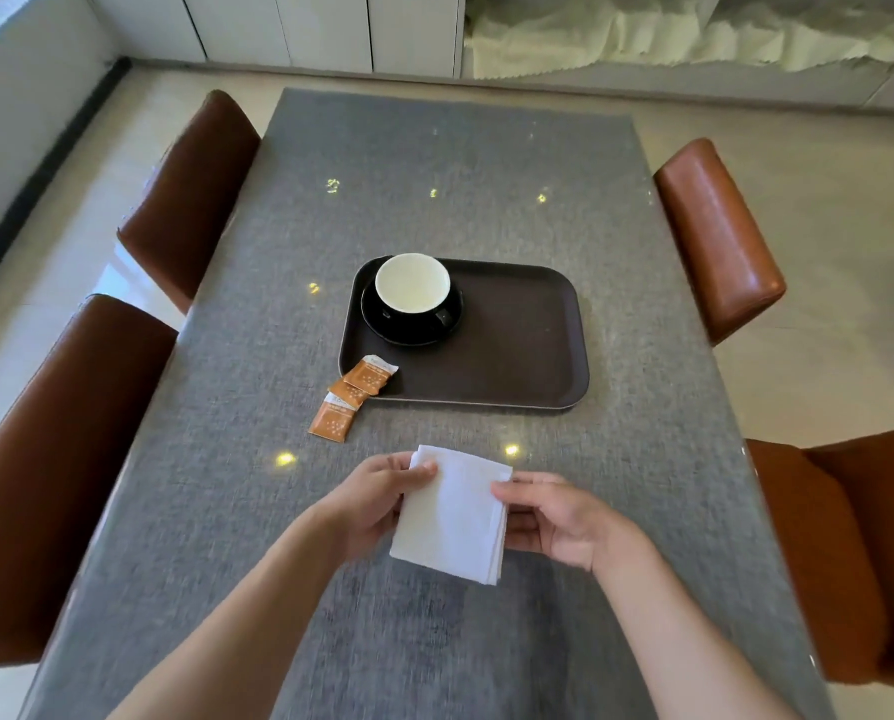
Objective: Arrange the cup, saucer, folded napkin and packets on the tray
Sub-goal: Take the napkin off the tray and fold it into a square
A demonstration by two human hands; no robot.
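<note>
Here, both hands hold the folded napkin (452, 514) above the tabletop (486, 174): the left hand (374, 504) has its grip closed on the 9 o'clock edge, the right hand (551, 517) on the 3 o'clock edge. At 12 o'clock lies the tray (517, 350), bearing the cup (412, 283) on its saucer (382, 322). The packets (348, 397) overlap the tray's 7 o'clock corner.

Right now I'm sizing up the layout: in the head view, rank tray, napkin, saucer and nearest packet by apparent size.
1. tray
2. napkin, though it is nearer the camera, so it looks inflated
3. saucer, close to the napkin in apparent size
4. nearest packet
</note>
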